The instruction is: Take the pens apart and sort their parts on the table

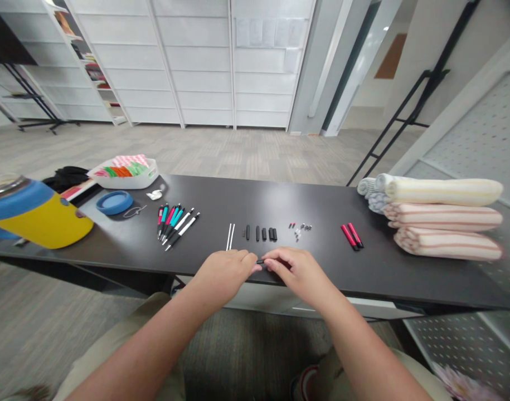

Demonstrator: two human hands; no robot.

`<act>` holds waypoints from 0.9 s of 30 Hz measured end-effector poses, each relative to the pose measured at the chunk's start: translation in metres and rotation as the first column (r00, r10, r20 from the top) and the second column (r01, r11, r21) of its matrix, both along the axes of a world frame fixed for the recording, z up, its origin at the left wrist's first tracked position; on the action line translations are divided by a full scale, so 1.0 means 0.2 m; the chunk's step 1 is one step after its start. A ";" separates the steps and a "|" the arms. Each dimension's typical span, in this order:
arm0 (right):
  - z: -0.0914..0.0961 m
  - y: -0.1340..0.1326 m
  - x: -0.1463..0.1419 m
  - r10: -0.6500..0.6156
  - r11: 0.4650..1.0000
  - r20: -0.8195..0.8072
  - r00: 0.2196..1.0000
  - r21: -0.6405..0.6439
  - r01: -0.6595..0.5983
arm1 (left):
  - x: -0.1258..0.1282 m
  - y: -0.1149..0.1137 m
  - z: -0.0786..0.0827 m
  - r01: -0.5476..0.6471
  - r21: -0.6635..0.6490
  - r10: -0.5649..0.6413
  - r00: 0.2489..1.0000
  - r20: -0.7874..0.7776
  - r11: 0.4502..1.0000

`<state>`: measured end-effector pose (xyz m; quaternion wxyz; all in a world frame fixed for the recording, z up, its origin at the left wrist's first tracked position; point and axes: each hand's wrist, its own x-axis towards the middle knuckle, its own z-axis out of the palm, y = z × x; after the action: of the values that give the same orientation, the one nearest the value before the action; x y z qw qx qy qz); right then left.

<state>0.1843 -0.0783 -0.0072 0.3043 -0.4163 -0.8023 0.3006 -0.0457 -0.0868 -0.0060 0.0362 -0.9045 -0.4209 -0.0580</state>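
Observation:
Near the front edge of the dark table, my left hand (227, 273) and my right hand (297, 270) meet, both with closed fingers. A small black pen part (260, 261) shows between their fingertips; most of it is hidden. Just beyond my left hand lie two thin white pen refills (228, 236). Beside them is a row of black pen pieces (257, 233), some long and some short. Tiny red and metallic pieces (297, 231) are scattered beyond my right hand. Farther right rest two red pen barrels (352, 236).
Several assembled pens (176, 225) lie fanned out at left. Behind them are a blue lid (114, 203), a white basket (150, 175) of colourful items and a yellow-blue container (45, 214). Rolled towels (447, 217) are stacked on the right of the table (321, 203).

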 end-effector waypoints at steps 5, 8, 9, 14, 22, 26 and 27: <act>-0.01 0.00 0.00 -0.034 0.998 -0.037 0.999 0.042 0.035 | 0.00 0.00 0.01 -0.007 -0.028 0.007 1.000 0.016 1.000; -0.02 0.00 0.01 -0.021 0.998 -0.092 0.996 0.062 0.027 | -0.01 0.00 0.00 -0.006 -0.068 0.011 0.998 0.067 0.998; -0.02 0.00 0.01 -0.012 0.997 -0.118 0.993 0.074 0.021 | -0.01 0.00 0.00 -0.006 -0.085 0.013 0.996 0.088 0.996; -0.02 0.00 -0.01 0.003 0.994 -0.174 0.985 0.110 0.016 | -0.06 0.02 0.03 0.011 -0.159 0.012 0.990 0.141 0.987; -0.01 0.02 -0.02 -0.056 0.990 -0.108 0.993 0.124 0.069 | -0.16 0.04 0.10 -0.014 -0.166 0.039 0.988 0.147 0.986; -0.01 0.02 -0.03 -0.117 0.985 -0.075 0.990 0.120 0.125 | -0.23 0.05 0.11 -0.031 -0.188 0.062 0.984 0.164 0.982; -0.01 0.03 -0.03 -0.132 0.982 -0.068 0.989 0.124 0.139 | -0.25 0.06 0.12 -0.039 -0.190 0.072 0.983 0.170 0.981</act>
<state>0.1784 -0.0732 -0.0086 0.3737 -0.4405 -0.7805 0.2392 -0.0963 -0.0752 0.0171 -0.0842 -0.8832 -0.4510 -0.0969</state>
